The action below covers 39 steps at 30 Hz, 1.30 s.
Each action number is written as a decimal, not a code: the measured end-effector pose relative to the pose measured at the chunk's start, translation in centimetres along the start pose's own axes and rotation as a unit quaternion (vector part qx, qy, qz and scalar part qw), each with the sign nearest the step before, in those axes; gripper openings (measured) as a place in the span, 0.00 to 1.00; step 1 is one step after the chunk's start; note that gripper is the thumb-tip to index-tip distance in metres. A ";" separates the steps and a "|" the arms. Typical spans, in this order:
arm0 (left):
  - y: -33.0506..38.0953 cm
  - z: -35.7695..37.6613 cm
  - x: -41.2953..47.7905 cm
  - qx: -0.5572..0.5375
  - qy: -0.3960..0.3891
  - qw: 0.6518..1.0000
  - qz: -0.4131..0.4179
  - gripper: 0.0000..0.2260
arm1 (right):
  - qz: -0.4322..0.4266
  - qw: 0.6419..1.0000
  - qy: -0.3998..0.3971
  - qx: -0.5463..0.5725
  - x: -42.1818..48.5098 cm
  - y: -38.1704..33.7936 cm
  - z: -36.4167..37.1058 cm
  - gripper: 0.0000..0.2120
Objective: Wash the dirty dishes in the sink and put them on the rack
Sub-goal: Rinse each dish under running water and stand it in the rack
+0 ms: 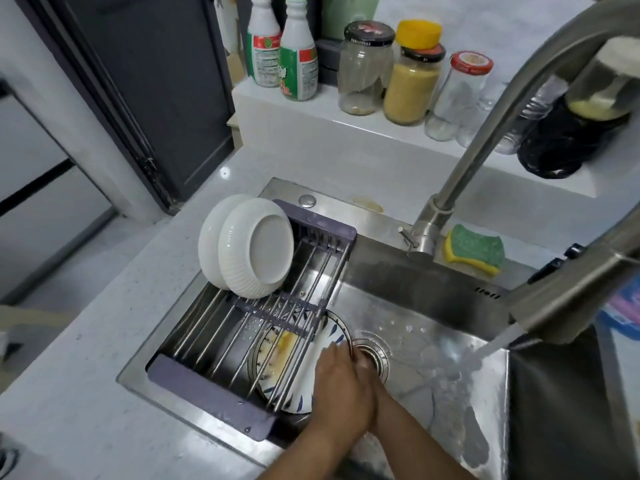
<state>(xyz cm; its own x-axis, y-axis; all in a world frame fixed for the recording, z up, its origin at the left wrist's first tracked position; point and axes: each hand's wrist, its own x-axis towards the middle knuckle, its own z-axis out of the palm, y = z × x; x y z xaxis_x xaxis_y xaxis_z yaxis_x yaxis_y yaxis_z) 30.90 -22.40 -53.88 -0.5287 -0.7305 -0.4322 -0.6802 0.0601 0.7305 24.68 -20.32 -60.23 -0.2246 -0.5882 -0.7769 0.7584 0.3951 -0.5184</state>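
Note:
A dirty plate [304,372] with a blue leaf pattern and yellow residue lies in the steel sink [415,292], partly beneath the rack [214,396]. Two clean white ribbed bowls [258,247] lean on edge at the rack's far end. My left hand [341,386] rests with fairly straight fingers on the plate's right rim. My right hand [367,367] is pressed against the left one beside the drain [375,355], and its fingers are mostly hidden. Water runs from the faucet spout [568,306] into the right part of the basin.
A green and yellow sponge [474,249] lies on the sink ledge behind the faucet base [427,230]. Several jars [412,81] and two bottles [298,53] stand on the raised shelf at the back. Grey countertop [86,393] lies left of the sink.

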 end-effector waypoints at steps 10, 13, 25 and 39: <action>-2.9 0.3 3.3 0.037 -0.044 0.973 -0.225 0.28 | 0.023 0.990 0.109 -0.089 3.7 0.5 -1.2 0.11; -3.8 0.5 3.9 0.121 -0.034 0.972 -0.197 0.26 | 0.029 0.985 0.107 -0.132 4.5 -0.3 -1.2 0.30; -3.0 2.4 4.2 0.179 -0.071 0.967 -0.167 0.33 | -0.017 0.990 0.103 -0.093 4.5 -1.0 -4.3 0.29; -3.2 5.2 3.5 0.319 -0.149 0.936 -0.007 0.34 | -0.057 0.989 0.131 -0.034 1.7 -0.7 -10.1 0.18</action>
<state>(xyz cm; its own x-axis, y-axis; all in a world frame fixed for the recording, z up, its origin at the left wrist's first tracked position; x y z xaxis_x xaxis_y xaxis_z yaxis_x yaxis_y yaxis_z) 28.55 -21.64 -60.44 -0.5709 -0.5181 -0.6370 -0.8027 0.5153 0.3003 17.54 -14.47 -64.81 -0.4644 -0.4329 -0.7726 0.6772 0.3886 -0.6248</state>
